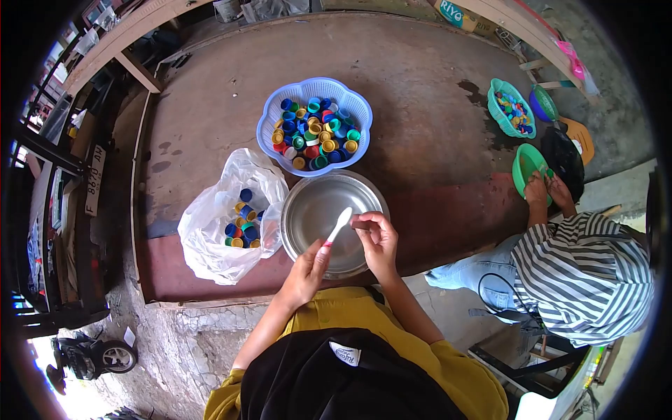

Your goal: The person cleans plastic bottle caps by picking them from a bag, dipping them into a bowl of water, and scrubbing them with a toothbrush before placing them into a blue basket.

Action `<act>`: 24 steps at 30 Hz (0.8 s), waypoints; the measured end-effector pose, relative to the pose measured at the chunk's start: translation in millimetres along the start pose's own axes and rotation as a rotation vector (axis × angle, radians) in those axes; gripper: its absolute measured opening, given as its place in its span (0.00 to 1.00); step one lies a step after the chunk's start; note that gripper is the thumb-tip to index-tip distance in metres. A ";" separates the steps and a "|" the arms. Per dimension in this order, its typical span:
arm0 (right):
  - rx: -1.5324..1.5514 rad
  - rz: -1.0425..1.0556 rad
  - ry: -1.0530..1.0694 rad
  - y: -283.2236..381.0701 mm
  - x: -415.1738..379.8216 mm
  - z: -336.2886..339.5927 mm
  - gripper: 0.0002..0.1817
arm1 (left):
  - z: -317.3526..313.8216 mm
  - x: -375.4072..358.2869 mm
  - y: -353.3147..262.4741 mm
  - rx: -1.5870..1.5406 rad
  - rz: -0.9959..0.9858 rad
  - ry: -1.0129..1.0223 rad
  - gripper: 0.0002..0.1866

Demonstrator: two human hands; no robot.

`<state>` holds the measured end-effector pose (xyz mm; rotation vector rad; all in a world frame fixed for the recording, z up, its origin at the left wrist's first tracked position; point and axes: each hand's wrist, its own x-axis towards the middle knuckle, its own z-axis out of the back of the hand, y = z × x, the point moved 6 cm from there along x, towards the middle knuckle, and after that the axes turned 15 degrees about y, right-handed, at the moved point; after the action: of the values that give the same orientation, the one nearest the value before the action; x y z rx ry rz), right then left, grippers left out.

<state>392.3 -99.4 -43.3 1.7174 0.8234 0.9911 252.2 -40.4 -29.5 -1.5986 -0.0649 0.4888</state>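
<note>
My left hand [308, 269] is closed on a white toothbrush [341, 225] with a bit of red near my fingers. Its head points up and away from me, over a round metal basin [308, 203]. Beside the brush head, my right hand [378, 241] is closed in a pinch; whatever it may hold is too small to make out. Beyond the basin stands a blue-violet plastic basket [264, 129] full of coloured bottle caps [315, 133]. Left of the basin, an opened clear plastic bag [203, 231] has more bottle caps in it.
At the right, a person in a striped shirt [581, 273] has both hands at a green bowl [521, 171]. A turquoise basket [495, 105] of caps, a black bag [563, 157] and a blue-green bowl [544, 103] are nearby. The table's front edge lies close to my body.
</note>
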 end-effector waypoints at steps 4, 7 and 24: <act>0.032 0.064 -0.070 3.0 1.1 11.9 0.08 | 4.3 -0.4 13.8 0.184 -0.012 -0.018 0.15; 0.068 0.127 -0.074 12.1 7.4 15.0 0.09 | 13.4 -4.0 18.3 0.126 0.046 -0.040 0.16; 0.211 0.022 -0.045 3.5 3.3 5.7 0.12 | 10.9 3.0 16.8 0.029 0.044 0.006 0.15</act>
<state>399.2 -99.9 -40.4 1.9244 0.9075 0.9027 247.0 -30.9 -46.6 -1.5757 -0.0173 0.5170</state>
